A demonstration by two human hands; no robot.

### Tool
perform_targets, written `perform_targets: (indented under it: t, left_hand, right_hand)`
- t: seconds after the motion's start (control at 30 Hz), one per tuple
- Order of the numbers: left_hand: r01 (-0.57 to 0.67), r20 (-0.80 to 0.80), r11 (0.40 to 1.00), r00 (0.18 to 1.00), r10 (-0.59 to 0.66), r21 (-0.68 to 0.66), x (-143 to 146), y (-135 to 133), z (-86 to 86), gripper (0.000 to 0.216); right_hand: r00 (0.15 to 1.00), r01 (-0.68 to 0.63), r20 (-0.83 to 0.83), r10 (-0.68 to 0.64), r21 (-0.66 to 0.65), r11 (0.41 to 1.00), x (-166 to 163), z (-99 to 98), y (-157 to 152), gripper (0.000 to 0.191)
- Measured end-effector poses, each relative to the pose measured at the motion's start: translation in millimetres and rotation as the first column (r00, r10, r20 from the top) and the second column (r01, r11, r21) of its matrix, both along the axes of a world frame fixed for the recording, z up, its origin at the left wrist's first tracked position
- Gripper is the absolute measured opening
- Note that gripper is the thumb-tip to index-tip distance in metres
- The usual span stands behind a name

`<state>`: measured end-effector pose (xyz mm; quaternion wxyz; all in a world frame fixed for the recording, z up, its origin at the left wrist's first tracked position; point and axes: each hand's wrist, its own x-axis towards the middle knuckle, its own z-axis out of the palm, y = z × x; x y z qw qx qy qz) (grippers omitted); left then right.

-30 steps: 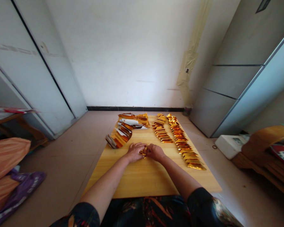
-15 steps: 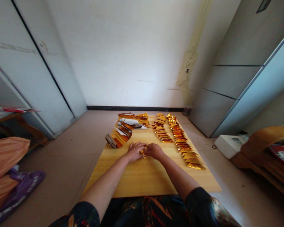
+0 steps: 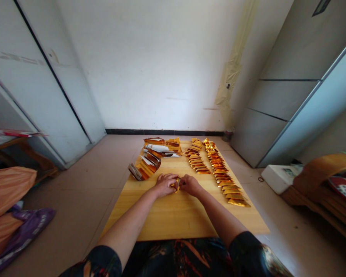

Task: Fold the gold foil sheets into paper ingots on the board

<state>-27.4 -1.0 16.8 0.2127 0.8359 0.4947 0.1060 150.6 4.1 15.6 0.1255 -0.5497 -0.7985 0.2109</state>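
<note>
Both hands meet at the middle of a wooden board on the floor. My left hand and my right hand are closed together on one small piece of gold foil paper, most of it hidden by my fingers. Two long rows of folded gold foil pieces run along the board's right side. A curled stack of gold foil sheets lies at the board's far left, just beyond my left hand.
More gold foil packs sit at the board's far edge. Orange and purple bags lie on the floor at left. A white box and wooden furniture stand at right. A fridge rises behind them.
Both hands have stayed pressed together on the foil piece, shifting only slightly at the fingers. Nothing else moved.
</note>
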Motion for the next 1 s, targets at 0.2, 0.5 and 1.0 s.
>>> perform_targets:
  t: [0.2,0.5,1.0]
  left_hand:
    - [0.000,-0.017,1.000,1.000,-0.001,-0.016,0,0,1.4,0.014]
    - [-0.001,-0.019,1.000,1.000,0.000,-0.010,0,1,-1.2,0.014]
    - [-0.003,-0.040,0.997,0.999,0.006,0.083,2,-5,-18.3,0.019]
  right_hand:
    - [0.999,0.012,-0.037,-0.012,0.002,1.000,1,3.3,0,0.019]
    - [0.997,0.078,-0.019,-0.078,0.017,0.997,-3,1.7,-5,0.010]
    - [0.997,0.027,0.063,-0.041,0.204,0.979,-6,-6.2,-32,0.015]
